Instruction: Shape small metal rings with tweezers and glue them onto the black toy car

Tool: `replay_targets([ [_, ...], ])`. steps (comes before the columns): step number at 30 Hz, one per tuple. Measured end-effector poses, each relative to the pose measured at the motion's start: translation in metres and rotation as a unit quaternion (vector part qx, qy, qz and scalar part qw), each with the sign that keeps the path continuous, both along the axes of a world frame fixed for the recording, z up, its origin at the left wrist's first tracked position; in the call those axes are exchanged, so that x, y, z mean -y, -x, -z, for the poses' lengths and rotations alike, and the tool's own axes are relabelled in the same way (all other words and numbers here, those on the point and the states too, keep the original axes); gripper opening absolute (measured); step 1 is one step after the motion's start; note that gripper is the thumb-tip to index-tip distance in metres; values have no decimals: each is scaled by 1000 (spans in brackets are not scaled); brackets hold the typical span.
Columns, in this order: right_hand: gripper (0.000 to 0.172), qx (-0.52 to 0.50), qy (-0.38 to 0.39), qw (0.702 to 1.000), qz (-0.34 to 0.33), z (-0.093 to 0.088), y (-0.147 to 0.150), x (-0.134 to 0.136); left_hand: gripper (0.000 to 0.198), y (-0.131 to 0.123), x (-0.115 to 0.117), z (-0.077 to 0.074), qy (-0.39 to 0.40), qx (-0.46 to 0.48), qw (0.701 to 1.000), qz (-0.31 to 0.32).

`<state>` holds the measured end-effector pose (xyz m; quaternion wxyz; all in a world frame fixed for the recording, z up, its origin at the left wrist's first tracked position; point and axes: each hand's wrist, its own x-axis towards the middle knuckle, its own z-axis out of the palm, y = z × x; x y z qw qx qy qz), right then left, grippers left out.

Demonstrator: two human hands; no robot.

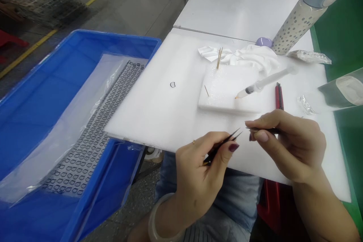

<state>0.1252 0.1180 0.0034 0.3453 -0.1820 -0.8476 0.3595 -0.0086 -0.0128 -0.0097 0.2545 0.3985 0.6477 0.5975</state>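
Observation:
My left hand [202, 162] is closed around black tweezers [219, 146], whose two fine tips stand a little apart with nothing visible between them. Just to the right, my right hand [292, 143] pinches a slim dark pointed tool [268, 130]; its exact kind is partly hidden by the fingers. The tool points face each other over the white board [159, 121]. Beyond the hands lies a white foam block [224, 103], with a syringe [256, 86] resting across it, its orange tip on the foam. A small black outline-shaped piece [172, 87] lies alone on the board.
Several toothpicks [219, 59] stick up from the foam. A red utility knife [279, 96], crumpled white material [252, 57], a dotted bottle [296, 24] and a clear container [330, 92] stand or lie rightward. At left, a blue bin [42, 72] holds a sheet of black outline pieces [85, 151].

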Motion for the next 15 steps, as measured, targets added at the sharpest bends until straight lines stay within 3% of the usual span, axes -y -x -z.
replay_targets([
  [15,10,-13,-35,999,-29,-1,2,0,20,2,-1,1,-13,-15,999,28],
])
